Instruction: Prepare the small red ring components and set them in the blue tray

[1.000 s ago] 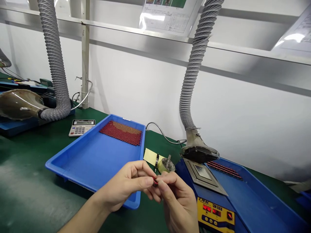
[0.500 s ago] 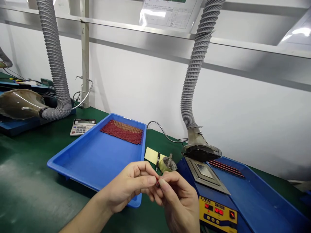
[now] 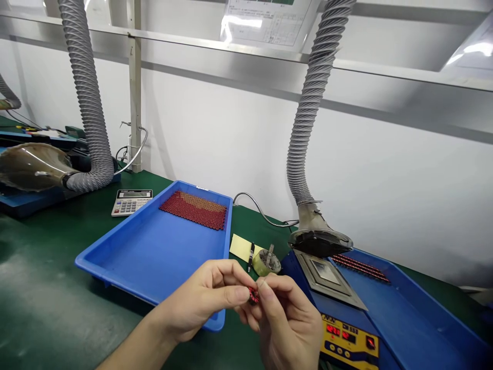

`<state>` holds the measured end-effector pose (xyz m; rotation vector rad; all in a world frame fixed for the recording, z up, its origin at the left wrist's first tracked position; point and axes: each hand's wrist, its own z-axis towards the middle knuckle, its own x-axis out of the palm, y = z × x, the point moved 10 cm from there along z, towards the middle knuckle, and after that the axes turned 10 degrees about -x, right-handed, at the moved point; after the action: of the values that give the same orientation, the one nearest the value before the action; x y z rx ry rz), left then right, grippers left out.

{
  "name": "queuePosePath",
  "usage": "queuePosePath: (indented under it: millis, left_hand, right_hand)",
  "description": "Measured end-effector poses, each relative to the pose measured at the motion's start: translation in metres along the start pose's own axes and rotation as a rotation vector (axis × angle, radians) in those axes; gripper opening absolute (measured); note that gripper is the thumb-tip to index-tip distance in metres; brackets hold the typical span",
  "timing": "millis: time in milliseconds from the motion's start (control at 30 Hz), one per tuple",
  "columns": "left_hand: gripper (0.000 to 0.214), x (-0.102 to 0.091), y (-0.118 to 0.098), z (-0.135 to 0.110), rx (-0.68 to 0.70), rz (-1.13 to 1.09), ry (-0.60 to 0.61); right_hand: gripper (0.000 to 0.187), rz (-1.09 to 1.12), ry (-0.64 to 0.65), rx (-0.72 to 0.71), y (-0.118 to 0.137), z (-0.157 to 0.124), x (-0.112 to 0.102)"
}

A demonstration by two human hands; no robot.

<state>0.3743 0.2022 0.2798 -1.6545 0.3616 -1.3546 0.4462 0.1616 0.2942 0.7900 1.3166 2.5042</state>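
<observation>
Pinching a small red coil [image 3: 253,295] between thumb and fingertips, the left hand [image 3: 210,298] and right hand [image 3: 287,321] hold it above the counter's [image 3: 46,293] near edge, beside the blue tray [image 3: 154,252].

My left hand [image 3: 200,300] and right hand [image 3: 287,321] meet fingertip to fingertip, thumbs and forefingers pinched, left forearm angled in.

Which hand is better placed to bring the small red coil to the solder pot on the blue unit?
Probably the right hand: both hands pinch the red coil, but the solder pot sits on its side, while the left hand would cross over.
</observation>
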Motion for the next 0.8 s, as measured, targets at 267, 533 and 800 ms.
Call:
queuePosePath:
  millis: [267,533,800]
  left_hand:
    - [0.020,-0.002,-0.005,-0.002,0.030,0.033,-0.023]
    - [0.021,-0.003,-0.005,-0.001,0.020,0.058,-0.041]
    - [0.026,-0.002,-0.013,-0.005,0.114,0.033,0.001]
  right_hand:
    - [0.020,0.000,-0.015,-0.035,0.008,0.000,-0.011]
    - [0.018,-0.042,0.067,-0.041,0.014,-0.003,0.001]
    - [0.032,-0.396,0.427,0.082,-0.003,0.004,0.001]
